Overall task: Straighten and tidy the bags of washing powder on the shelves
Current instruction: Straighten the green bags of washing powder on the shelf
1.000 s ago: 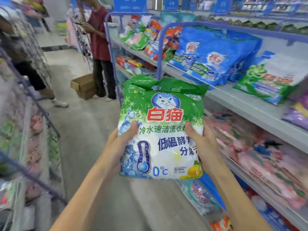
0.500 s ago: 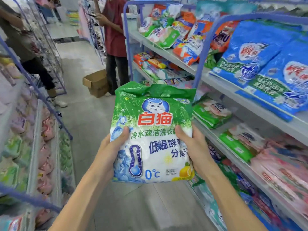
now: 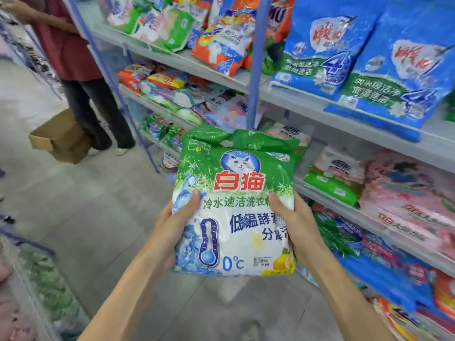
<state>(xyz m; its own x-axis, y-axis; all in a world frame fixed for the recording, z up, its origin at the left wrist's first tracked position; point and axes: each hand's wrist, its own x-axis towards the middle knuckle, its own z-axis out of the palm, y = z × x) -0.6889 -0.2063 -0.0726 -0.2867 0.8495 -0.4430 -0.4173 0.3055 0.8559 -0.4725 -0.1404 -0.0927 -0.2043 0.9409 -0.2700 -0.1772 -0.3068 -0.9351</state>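
At the left edge a low rack (image 3: 37, 279) carries blurred green and pink goods. Beyond it an open cardboard box (image 3: 61, 136) sits on the grey floor (image 3: 86, 205), just beside the feet of another person (image 3: 73, 52) in a red top and dark trousers. The left hand (image 3: 172, 225) grips the left edge of the green and white bag of washing powder (image 3: 236, 217), thumb laid across the front, the other fingers hidden behind it. The bag is held upright in the air over the aisle, front facing the camera (a cat's face and a blue thermometer are printed on it), close to the shelves (image 3: 357, 129) but not touching them. The right hand (image 3: 298, 225) clasps the right edge in the same way, thumb in front. Further right, an orange bag (image 3: 221, 52) leans on the upper shelf, then tall blue bags (image 3: 327, 45) stand side by side, tilted backwards. Below them lie flat green packs (image 3: 332, 188) and, furthest right, pink packs (image 3: 406, 198)
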